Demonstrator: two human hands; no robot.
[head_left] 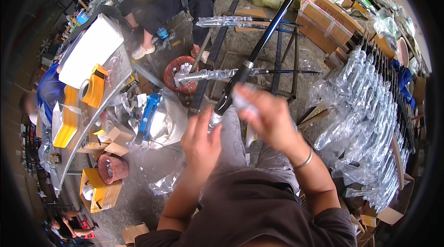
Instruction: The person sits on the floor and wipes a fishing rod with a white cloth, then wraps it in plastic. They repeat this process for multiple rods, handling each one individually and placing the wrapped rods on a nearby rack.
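Observation:
A black fishing rod [264,39] slants up and away from me, with a silver ring above its handle. At the near end of the rod, my left hand [202,141] has its fingers closed round the butt, where clear film or a shiny cap shows. My right hand [272,120] is smeared by motion but its fingers are bent round a white wad, perhaps cloth or paper [243,103]. That wad is against or just beside the rod's handle. Beyond my hands, another rod in a clear plastic sleeve [203,76] lies across a metal frame [277,57].
Several sleeved rods [370,103] lean in a dense row at right. A red basket [181,73] stands beside the frame. At left, a table [111,97] holds a tape roll [84,89] and yellow boxes. Two people sit at the far side. Cardboard boxes [326,23] stand far right.

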